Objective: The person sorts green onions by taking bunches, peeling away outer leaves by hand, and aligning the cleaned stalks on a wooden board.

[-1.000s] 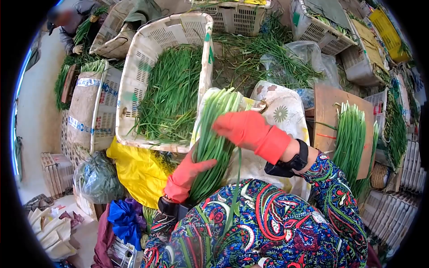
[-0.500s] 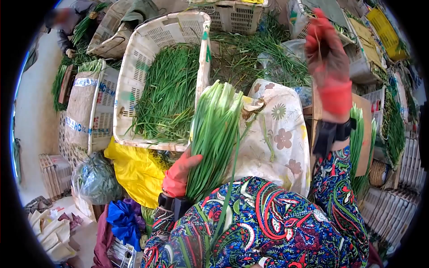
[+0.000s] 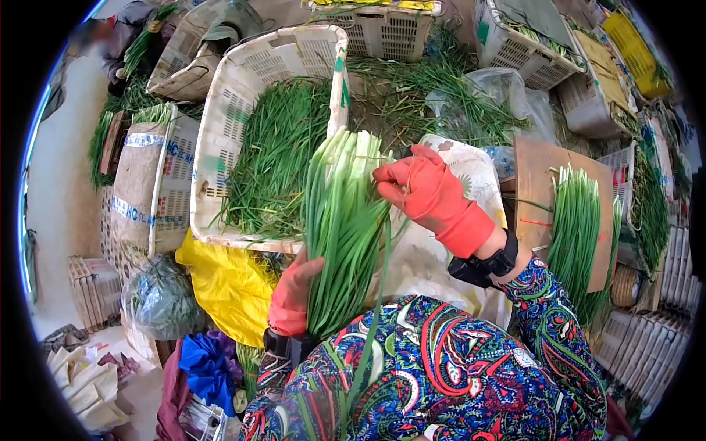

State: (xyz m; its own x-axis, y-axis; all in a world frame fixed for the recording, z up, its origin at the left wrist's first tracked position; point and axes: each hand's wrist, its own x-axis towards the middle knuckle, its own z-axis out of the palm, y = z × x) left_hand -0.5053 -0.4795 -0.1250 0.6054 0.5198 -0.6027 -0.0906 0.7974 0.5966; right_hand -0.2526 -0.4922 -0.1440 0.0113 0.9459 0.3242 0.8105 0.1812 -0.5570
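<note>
A thick bunch of garlic chives (image 3: 342, 228) stands nearly upright against my lap, pale stem ends up and green leaves down. My left hand (image 3: 293, 294), in a red rubber glove, wraps round its lower left side. At the upper right of the bunch is my gloved right hand (image 3: 434, 192), its fingertips pinched together beside the pale stems. What lies between those fingertips is too small to make out. One long loose leaf (image 3: 371, 338) trails down over my patterned clothing. Beneath the right hand lies a flower-printed cloth (image 3: 456, 158).
A white crate (image 3: 209, 169) of loose chives stands ahead to the left. On the right, a chive bunch (image 3: 577, 220) lies on a brown board (image 3: 531, 184). A yellow sheet (image 3: 228, 287) and a stuffed plastic bag (image 3: 163, 295) are at left. Another person works at the far left.
My right hand has come down and left from its raised place at the upper right to the bunch's stem ends. The left hand keeps its hold, and the bunch has shifted slightly left.
</note>
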